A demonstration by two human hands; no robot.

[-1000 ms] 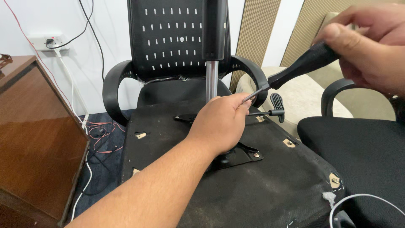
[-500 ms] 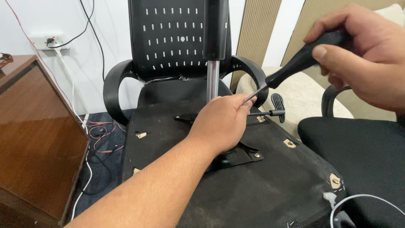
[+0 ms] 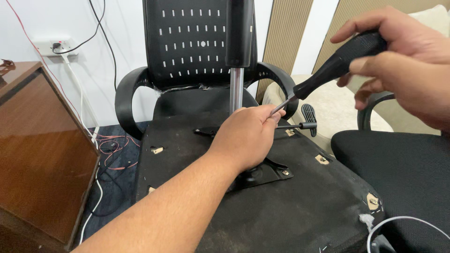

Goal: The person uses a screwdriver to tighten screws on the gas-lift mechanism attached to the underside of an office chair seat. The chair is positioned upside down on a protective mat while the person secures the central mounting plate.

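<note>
Slightly lower than half a second ago, the right hand (image 3: 403,70) grips the black screwdriver (image 3: 337,63) at upper right; the left hand (image 3: 246,136) pinches its tip on the upturned seat base (image 3: 304,206) at centre. A slip could jab those fingers.

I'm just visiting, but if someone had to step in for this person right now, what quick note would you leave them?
Left hand: resting on the metal mechanism plate of the upturned chair seat, its fingertips steadying the shaft of the screwdriver.
Right hand: gripping the screwdriver's black handle, held up and angled down toward the left hand.
Things: the gas-lift column stands upright from the plate; the adjustment lever sticks out to the right.
Done: cannot tell; one screw shows in the plate's right corner.
Left: the tip is hidden behind the left hand, so check where it sits.
</note>
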